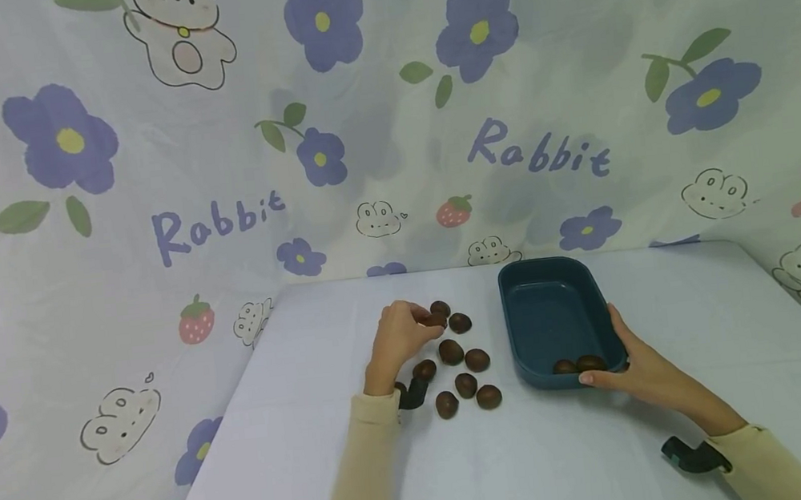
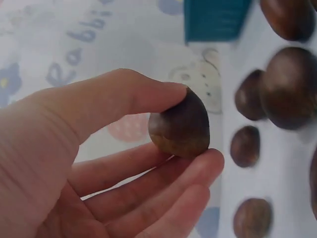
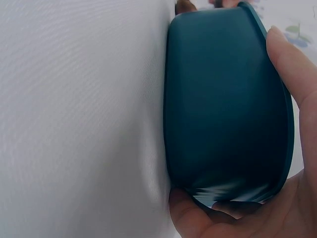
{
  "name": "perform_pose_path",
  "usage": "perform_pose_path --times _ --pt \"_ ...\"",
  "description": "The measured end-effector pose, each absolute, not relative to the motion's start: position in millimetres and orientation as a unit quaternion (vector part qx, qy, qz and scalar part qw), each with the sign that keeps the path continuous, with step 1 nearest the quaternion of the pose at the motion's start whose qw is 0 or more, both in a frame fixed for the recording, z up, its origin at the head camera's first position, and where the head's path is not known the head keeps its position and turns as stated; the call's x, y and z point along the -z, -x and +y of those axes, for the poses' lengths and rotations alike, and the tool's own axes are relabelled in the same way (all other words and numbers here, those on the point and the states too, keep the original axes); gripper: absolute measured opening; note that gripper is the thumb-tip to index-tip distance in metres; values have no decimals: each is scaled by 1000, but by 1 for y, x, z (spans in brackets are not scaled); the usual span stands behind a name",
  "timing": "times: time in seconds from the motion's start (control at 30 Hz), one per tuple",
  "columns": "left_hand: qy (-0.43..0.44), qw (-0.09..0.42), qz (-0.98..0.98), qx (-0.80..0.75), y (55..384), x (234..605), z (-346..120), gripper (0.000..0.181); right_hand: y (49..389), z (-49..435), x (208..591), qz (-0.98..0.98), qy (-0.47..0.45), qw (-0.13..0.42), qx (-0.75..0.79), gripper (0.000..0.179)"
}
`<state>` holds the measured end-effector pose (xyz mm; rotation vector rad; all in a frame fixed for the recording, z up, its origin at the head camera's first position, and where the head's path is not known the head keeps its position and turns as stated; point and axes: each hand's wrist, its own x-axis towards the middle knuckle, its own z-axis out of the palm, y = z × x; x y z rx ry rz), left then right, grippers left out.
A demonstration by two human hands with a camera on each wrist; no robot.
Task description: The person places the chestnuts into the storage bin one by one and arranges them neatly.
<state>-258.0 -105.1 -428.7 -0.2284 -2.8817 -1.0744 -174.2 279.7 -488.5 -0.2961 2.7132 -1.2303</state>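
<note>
- My left grip (image 1: 400, 334) pinches one chestnut (image 2: 184, 126) between thumb and fingertips, with others just beside it.
- My right grip (image 1: 643, 367) holds the teal container (image 1: 555, 319) at its near right corner, well to the right of my left grip.
- I judge that smooth, rounded shell could roll out, so an even pinch with fingertips beneath suits it better than a hard squeeze; my right grip should simply steady the container.
- I count nine loose chestnuts (image 1: 451, 351) around my left grip on the tabletop (image 1: 508, 465), one mostly hidden by my wrist.
- Two chestnuts (image 1: 590, 363) show inside the one container, beside my right grip.
</note>
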Motion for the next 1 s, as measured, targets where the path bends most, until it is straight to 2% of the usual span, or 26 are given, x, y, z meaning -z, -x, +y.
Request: perform_pose_path --times 0.33,0.77,1.0 --pt "133 24 -898 419 244 411 -87 29 175 281 491 904 97 73 410 130" --pt "191 -4 -864 467 232 408 -65 31 175 280 491 906 96 73 407 130" --pt "214 2 -860 463 228 411 -50 27 175 282 492 904 99 72 410 130"
